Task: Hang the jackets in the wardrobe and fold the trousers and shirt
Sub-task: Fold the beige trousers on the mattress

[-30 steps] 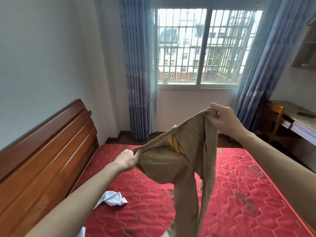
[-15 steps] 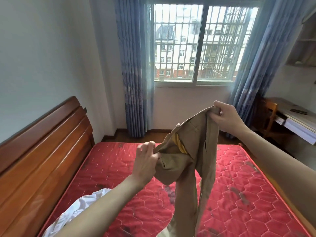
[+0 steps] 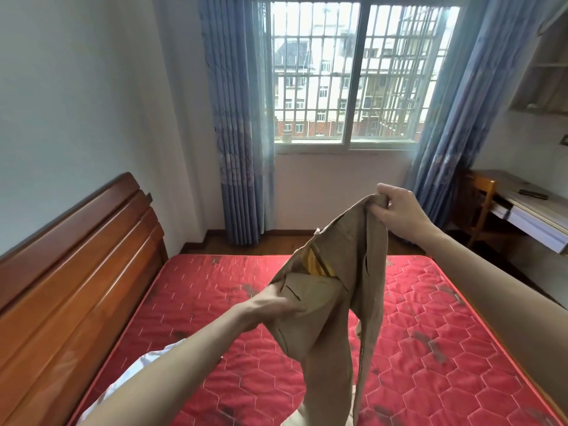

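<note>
A bed with a red quilted hexagon-stitched mattress (image 3: 196, 302) fills the lower view, dark stains scattered over it; a crumpled white cloth (image 3: 135, 372) lies directly on the mattress near the brown wooden slatted headboard (image 3: 76, 272) at its left edge

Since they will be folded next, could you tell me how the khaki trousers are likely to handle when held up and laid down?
The khaki trousers look floppy: the legs hang limp below the right hand and left hand. They seem light, since a pinch at the waistband holds them. They will probably crease and bunch on the red mattress unless smoothed.
</note>
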Motion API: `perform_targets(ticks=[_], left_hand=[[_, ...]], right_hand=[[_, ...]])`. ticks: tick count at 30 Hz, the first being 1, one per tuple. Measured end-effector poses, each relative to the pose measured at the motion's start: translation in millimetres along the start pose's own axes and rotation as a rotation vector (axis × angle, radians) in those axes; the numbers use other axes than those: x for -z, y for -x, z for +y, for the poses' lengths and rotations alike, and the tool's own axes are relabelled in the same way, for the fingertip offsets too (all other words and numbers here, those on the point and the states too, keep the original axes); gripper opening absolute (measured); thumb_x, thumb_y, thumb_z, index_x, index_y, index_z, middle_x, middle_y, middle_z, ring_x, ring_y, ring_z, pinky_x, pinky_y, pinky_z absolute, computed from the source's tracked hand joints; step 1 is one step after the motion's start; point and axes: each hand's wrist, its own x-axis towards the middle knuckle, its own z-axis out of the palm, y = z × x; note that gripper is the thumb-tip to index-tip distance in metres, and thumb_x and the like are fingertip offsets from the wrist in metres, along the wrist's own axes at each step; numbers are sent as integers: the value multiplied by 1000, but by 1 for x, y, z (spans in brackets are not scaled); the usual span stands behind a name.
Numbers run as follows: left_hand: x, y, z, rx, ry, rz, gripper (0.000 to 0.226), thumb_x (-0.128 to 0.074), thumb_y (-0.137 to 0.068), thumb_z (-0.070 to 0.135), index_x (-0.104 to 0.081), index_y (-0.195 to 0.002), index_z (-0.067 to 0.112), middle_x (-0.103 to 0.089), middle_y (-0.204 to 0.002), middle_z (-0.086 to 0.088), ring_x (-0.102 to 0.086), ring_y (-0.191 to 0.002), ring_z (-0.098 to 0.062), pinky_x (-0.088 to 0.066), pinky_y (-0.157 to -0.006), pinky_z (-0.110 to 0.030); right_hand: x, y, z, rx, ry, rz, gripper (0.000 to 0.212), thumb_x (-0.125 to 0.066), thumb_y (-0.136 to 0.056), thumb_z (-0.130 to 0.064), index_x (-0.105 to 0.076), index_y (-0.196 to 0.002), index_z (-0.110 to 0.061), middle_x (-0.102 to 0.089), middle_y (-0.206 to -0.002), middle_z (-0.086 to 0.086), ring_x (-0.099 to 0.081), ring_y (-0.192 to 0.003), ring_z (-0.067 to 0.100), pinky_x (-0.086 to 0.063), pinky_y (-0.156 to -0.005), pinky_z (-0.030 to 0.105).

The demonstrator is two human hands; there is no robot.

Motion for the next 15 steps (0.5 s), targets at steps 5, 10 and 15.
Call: perform_targets(ticks=[5,10,15], left_hand=[[4,5,-1,-795,-1126,304,32,-45,-89,18,-67,-110,29,-73,-102,8,-72,-81,-25,-52,-58,-36],[24,10,-6,-878,-944,583,40,-62,-93,21,-68,-132,28,-75,-113,5,-76,-82,-24,-60,-63,-37],[49,0,6,-455,-765,762,67,-73,-94,39,-45,-153,24,-74,-81,-5,-71,-74,-29,-50,-66,-40]], right_hand=[[-2,-1,7,-33,12,17,38,-65,-89,-10,-33,-70,-5,-34,-62,4,-30,-63,19,-29,-58,37],[4,-4,15,-32,-69,11,37,-67,-87,-10,-34,-70,-5,-34,-63,2,-34,-61,17,-31,-58,35],[13,-6,17,-38,-189,-133,22,-74,-88,-8,-55,-86,-18,-62,-71,5,-57,-65,18,-50,-53,35]])
